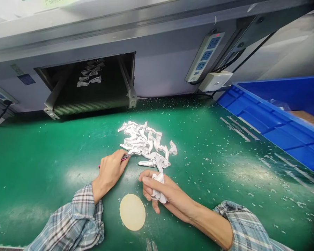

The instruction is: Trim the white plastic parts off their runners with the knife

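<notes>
The left hand point(110, 171) rests on the green mat point(36, 174), its fingers point(117, 161) curled together around a pink-handled tool point(125, 159). The tool's tip reaches the edge of a loose pile of white plastic parts point(143, 139). The right hand point(162, 190) lies just below the pile, its fingers point(151, 184) wrapped around a white part point(158, 188) and pressing it toward the palm. A pale round disc point(132, 212) sits on the mat near the right hand, and plastic flecks point(206, 174) are scattered around. Farther back, more white parts point(90, 72) lie on a black conveyor belt point(107, 94). A blue crate point(274, 118) stands to the right, below a wall-mounted power strip point(205, 57).
</notes>
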Available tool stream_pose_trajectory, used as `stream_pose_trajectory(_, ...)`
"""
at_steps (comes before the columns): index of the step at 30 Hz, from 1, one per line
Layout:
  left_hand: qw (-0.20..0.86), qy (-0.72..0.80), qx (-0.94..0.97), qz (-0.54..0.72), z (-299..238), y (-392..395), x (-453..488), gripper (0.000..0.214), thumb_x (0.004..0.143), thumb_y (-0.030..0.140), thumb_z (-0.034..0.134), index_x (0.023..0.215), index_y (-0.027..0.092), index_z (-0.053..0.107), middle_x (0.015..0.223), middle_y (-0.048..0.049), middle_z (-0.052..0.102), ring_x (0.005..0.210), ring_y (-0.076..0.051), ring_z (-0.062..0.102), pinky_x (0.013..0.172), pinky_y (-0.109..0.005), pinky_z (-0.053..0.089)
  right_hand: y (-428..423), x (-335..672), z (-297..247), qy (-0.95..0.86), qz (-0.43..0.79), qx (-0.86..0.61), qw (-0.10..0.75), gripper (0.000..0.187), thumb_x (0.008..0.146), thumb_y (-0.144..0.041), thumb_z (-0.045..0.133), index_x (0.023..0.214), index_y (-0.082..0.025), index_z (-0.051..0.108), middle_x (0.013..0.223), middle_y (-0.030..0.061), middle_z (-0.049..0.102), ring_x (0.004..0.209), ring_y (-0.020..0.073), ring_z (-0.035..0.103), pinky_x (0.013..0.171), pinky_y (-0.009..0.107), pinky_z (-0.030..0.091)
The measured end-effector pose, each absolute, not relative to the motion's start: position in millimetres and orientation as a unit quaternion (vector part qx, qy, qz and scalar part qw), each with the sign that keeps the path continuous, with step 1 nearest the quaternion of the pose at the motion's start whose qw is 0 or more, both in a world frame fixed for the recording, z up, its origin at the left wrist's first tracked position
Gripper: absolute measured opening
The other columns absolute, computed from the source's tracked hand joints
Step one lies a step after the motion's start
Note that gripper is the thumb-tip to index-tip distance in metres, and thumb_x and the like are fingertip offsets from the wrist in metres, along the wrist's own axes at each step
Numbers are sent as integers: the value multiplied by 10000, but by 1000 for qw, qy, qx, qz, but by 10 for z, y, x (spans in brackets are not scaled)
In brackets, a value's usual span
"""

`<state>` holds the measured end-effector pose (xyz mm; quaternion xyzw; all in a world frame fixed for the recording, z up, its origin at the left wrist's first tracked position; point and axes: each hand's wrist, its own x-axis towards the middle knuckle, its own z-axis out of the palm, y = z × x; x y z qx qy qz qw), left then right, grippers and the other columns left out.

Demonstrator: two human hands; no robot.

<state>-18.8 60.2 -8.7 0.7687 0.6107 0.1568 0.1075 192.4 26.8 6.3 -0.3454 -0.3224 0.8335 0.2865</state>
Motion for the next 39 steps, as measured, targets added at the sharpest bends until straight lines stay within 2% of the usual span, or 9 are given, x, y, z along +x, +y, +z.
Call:
stream_pose_trajectory(3,180,592,748,240,35,394,-147,145,1001,301,538,951,210,640,832,3,723,690,-140,649,646,-217,455,273,1894,57,-355,794,-371,325,483,783,-483,824,1108,-159,673,825,32,632,681,131,565,406,164,495)
stream_pose_trajectory(5,247,562,732,297,65,234,-89,141,977,293,564,897,205,639,772,11,704,635,-129,614,607,-211,445,282,1880,38,-372,764,-387,357,519,774,-486,830,1154,-171,672,796,15,620,643,119,541,395,159,456)
stream_pose_trajectory(9,300,498,751,312,30,37,-15,127,967,327,597,937,217,653,779,6,710,614,-128,602,600,-223,444,303,1917,6,-451,692,-419,376,356,831,-498,772,1008,-198,700,748,-9,617,493,84,480,400,199,416)
stream_pose_trajectory(12,286,479,767,317,37,9,-35,184,977,398,590,997,220,633,837,-10,711,650,-137,611,614,-236,441,312,1980,24,-592,568,-413,395,204,871,-411,750,943,-221,730,841,34,695,640,158,613,576,280,510)
stream_pose_trajectory(15,256,477,780,313,84,10,-61,251,987,452,570,929,209,595,761,3,667,627,-136,590,596,-241,405,313,2025,44,-702,454,-364,411,97,906,-296,714,981,-243,744,941,71,743,881,243,675,783,363,527)
stream_pose_trajectory(21,239,472,810,253,110,7,-38,370,1027,490,464,786,210,485,650,28,568,542,-127,495,540,-263,298,302,2059,-8,-780,362,-320,397,160,941,-201,651,1081,-235,720,972,87,748,877,239,701,743,346,528)
stream_pose_trajectory(24,245,468,816,235,93,7,-38,388,1025,490,467,753,216,423,628,38,527,524,-124,450,525,-268,252,294,2075,-24,-796,333,-320,392,187,937,-171,644,1097,-240,712,979,86,747,875,238,707,728,339,528)
stream_pose_trajectory(31,282,460,812,222,61,8,-51,392,1034,457,458,739,220,356,618,52,440,528,-118,356,527,-271,232,276,2085,-24,-803,312,-325,391,178,943,-186,645,1097,-249,710,954,77,741,853,226,705,710,324,527)
stream_pose_trajectory(39,259,444,822,248,25,-1,-43,399,1056,418,428,720,214,359,602,61,408,518,-113,296,507,-280,216,264,2074,-34,-811,266,-306,421,191,948,-116,607,1096,-214,678,942,60,720,830,184,696,690,282,530)
